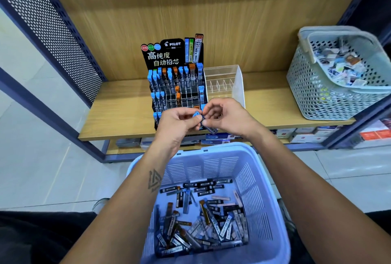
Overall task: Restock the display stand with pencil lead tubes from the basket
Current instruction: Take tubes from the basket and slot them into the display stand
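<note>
A black tiered display stand [175, 86] stands on the wooden shelf, its slots partly filled with blue- and orange-capped lead tubes. Just in front of its lower rows, my left hand [175, 124] and my right hand [228, 117] meet. Together they pinch blue-capped lead tubes [197, 115]; one dark tube [212, 129] sticks out below my right thumb. Below my forearms, a lavender plastic basket [262, 200] holds several loose lead tubes [203, 221] in a pile.
A clear acrylic organiser [226, 84] stands right of the stand. A grey-green perforated basket [313, 86] full of small packets sits at the shelf's right end. Boxes lie on the lower shelf [300, 134]. Blue perforated metal uprights [53, 26] frame the shelf.
</note>
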`<state>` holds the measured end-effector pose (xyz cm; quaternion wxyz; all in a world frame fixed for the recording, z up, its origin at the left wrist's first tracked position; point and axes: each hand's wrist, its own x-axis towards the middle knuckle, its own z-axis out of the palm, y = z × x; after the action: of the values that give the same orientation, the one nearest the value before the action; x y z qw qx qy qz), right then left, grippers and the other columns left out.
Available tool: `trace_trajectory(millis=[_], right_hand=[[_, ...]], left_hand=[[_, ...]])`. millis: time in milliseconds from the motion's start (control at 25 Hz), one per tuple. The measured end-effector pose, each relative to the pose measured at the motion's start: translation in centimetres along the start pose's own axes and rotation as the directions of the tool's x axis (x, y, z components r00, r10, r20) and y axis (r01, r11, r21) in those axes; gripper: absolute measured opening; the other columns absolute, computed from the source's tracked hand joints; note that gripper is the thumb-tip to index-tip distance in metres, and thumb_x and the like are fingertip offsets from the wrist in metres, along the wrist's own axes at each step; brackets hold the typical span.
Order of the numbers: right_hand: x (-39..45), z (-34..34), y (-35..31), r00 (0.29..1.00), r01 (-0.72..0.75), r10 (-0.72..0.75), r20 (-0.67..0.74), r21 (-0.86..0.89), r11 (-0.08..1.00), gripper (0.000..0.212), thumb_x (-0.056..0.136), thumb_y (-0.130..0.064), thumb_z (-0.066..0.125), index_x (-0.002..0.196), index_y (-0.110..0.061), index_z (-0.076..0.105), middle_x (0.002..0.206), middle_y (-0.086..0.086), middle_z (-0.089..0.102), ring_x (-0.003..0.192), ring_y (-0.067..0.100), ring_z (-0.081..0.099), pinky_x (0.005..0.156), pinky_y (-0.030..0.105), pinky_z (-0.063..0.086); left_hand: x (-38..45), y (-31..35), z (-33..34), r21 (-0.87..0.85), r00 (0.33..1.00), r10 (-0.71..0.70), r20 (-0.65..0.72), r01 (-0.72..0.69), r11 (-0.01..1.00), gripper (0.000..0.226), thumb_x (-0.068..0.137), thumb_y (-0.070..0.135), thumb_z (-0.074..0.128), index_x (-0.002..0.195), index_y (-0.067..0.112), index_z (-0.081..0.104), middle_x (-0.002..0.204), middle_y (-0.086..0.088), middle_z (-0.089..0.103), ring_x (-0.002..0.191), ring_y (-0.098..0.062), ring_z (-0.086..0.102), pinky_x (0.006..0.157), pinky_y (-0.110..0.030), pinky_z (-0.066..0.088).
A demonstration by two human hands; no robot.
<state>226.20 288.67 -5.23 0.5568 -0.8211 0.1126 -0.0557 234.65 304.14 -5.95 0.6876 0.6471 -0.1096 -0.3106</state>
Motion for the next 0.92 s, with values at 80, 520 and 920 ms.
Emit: trace_trajectory(millis=[80,520,920], right_hand=[[0.4,-0.6,0.1,1.000,-0.019,0.019,-0.005,-0.031,0.999,0.039,0.082,0.005,0.077,0.112,-0.016,0.063,0.077,0.005,0.063,0.068,0.014,0.058,0.072,0.033,0.054],[2.0,-1.7,0.9,0.865,0.040,-0.108,-0.491,-0.148,0.988,0.021,0.090,-0.008,0.070,0.093,-0.028,0.062,0.088,-0.008,0.064,0.073,0.020,0.070,0.071,0.036,0.059],[5.3,-0.7,0.8,0.837,0.100,-0.304,-0.454,-0.419,0.903,0.015,0.089,-0.011,0.073,0.102,-0.018,0.069,0.090,-0.003,0.073,0.085,0.015,0.069,0.084,0.041,0.058]], left_hand=[[0.2,0.4,0.0,0.006,0.999,0.015,-0.050,-0.015,1.000,0.022,0.090,-0.011,0.066,0.109,-0.002,0.067,0.085,-0.014,0.071,0.074,-0.022,0.069,0.072,-0.028,0.061],[1.3,-2.1,0.4,0.940,0.941,0.192,0.277,-0.307,0.147,0.062,0.105,0.037,0.042,0.160,0.014,0.023,0.169,-0.003,0.015,0.157,-0.018,0.005,0.127,-0.044,0.006],[2.9,-2.8,0.7,0.958,0.957,0.082,0.277,-0.281,0.048,0.071,0.105,0.046,0.039,0.163,0.016,0.010,0.171,-0.001,-0.002,0.157,-0.018,0.002,0.125,-0.042,-0.002]])
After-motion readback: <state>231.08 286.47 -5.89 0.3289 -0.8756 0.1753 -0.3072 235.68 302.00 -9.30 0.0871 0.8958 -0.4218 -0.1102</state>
